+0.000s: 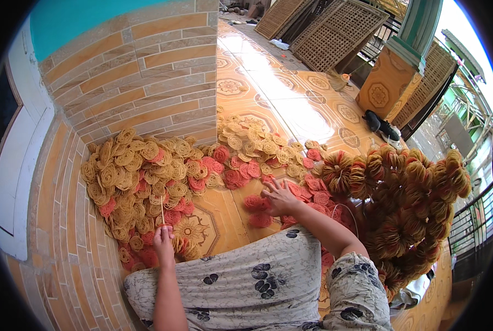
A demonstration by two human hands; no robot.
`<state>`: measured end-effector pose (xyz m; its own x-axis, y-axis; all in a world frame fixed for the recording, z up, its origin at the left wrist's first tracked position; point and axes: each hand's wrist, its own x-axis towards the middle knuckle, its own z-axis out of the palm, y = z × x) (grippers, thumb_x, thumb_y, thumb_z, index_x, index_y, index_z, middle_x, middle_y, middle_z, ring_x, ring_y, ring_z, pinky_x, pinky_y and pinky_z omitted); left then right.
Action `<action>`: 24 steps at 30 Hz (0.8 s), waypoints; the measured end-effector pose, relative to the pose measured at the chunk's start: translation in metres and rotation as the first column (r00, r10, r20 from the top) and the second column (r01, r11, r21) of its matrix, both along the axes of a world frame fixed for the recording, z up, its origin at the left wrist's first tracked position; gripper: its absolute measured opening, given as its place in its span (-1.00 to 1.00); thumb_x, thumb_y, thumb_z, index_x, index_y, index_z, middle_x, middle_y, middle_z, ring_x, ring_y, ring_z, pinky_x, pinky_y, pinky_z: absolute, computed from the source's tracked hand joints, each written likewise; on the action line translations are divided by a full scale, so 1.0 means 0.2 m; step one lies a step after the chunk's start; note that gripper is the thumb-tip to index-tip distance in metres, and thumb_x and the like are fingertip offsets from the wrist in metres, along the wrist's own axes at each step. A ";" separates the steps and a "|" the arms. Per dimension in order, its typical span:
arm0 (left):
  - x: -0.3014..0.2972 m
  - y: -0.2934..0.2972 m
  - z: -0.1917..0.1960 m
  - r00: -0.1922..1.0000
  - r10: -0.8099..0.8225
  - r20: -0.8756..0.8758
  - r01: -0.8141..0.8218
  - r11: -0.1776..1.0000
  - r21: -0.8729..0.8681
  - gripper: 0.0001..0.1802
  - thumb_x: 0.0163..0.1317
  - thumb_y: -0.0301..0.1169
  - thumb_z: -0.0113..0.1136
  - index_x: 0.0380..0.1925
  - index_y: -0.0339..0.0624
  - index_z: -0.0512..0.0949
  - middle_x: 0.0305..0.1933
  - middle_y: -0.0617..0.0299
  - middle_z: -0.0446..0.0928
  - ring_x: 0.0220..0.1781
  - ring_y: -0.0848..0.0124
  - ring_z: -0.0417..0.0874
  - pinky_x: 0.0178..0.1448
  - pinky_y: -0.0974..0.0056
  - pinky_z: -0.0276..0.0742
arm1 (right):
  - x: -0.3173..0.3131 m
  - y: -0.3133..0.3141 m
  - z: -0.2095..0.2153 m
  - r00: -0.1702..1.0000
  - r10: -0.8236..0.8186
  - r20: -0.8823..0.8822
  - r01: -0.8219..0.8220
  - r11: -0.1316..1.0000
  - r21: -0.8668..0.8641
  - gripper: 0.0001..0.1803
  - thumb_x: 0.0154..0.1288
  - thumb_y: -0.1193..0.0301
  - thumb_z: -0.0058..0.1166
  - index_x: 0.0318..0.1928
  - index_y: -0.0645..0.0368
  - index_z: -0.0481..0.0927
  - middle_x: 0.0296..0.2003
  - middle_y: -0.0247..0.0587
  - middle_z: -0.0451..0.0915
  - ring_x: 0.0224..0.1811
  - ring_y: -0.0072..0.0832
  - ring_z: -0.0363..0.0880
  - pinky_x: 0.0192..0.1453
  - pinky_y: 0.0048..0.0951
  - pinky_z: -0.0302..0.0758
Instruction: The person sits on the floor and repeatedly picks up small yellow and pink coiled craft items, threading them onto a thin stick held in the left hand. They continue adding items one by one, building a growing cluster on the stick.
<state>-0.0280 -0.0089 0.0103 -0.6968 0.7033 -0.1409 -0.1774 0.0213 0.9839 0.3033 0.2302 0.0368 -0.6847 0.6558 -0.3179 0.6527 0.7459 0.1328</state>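
Observation:
My left hand [164, 238] is closed around a thin pale stick [162, 209] that points up and away from me. Just beside that hand, a short row of tan and red discs [187, 249] stands on edge; whether it hangs from the stick I cannot tell. My right hand [280, 197] reaches out with its fingers apart, over or touching the red lacy discs [259, 219] on the floor. No disc shows in its grasp. A heap of tan lacy spiral discs [126, 157], with red ones mixed in, leans against the wall corner.
Tiled floor [318, 102] stretches ahead of the brick-patterned wall [169, 83]. Strung bundles of discs [406, 215] pile high on my right. Dark shoes [381, 126] lie by an orange-tiled pillar [387, 83]. Woven lattice panels [339, 34] lean at the back. Patterned cloth [230, 281] covers my lap.

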 end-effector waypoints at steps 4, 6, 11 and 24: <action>0.02 0.01 -0.01 0.984 -0.074 -0.162 0.064 0.996 -0.069 -0.70 0.43 -0.30 -0.10 -0.37 -0.27 0.50 -0.53 0.39 0.32 -0.45 0.59 0.32 -0.33 0.46 0.22 | -0.08 -0.08 -0.01 0.963 0.103 -0.251 -0.111 0.994 -0.019 0.00 -0.07 -0.31 0.11 0.36 -0.18 0.16 0.42 0.00 -0.05 0.45 0.12 -0.12 0.35 0.40 -0.10; 0.02 0.02 -0.01 0.971 -0.114 -0.208 0.095 0.991 -0.099 -0.70 0.43 -0.30 -0.10 -0.36 -0.27 0.51 -0.53 0.39 0.33 -0.46 0.60 0.31 -0.35 0.46 0.22 | -0.14 -0.08 0.01 0.960 0.161 -0.229 -0.177 0.983 -0.050 -0.03 -0.08 -0.25 0.16 0.35 -0.23 0.18 0.41 -0.08 0.00 0.44 0.07 -0.05 0.33 0.40 -0.07; 0.02 -0.01 -0.03 0.957 -0.122 -0.265 0.078 0.982 -0.171 -0.70 0.42 -0.30 -0.08 -0.37 -0.28 0.52 -0.58 0.38 0.35 -0.54 0.63 0.29 -0.44 0.46 0.21 | -0.01 -0.05 0.10 0.999 -0.021 0.048 0.036 0.936 -0.349 -0.23 -0.05 -0.11 0.25 0.22 -0.26 0.36 0.32 -0.27 0.19 0.38 -0.18 0.15 0.27 0.40 0.05; 0.01 0.01 -0.06 0.961 -0.144 -0.235 0.129 0.989 -0.078 -0.71 0.42 -0.32 -0.08 -0.34 -0.29 0.53 -0.59 0.41 0.32 -0.54 0.65 0.25 -0.44 0.48 0.16 | 0.87 -0.25 0.38 0.871 -0.185 0.455 0.433 0.727 -0.533 -0.17 -0.16 0.02 0.40 0.19 0.00 0.46 0.16 -0.10 0.46 0.20 -0.14 0.40 0.25 -0.24 0.36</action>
<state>-0.0265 -0.0070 -0.0023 -0.6135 0.7892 -0.0280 0.0715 0.0908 0.9933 0.4778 0.1807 0.1123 -0.2386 0.3936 -0.8878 0.8606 0.5092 -0.0055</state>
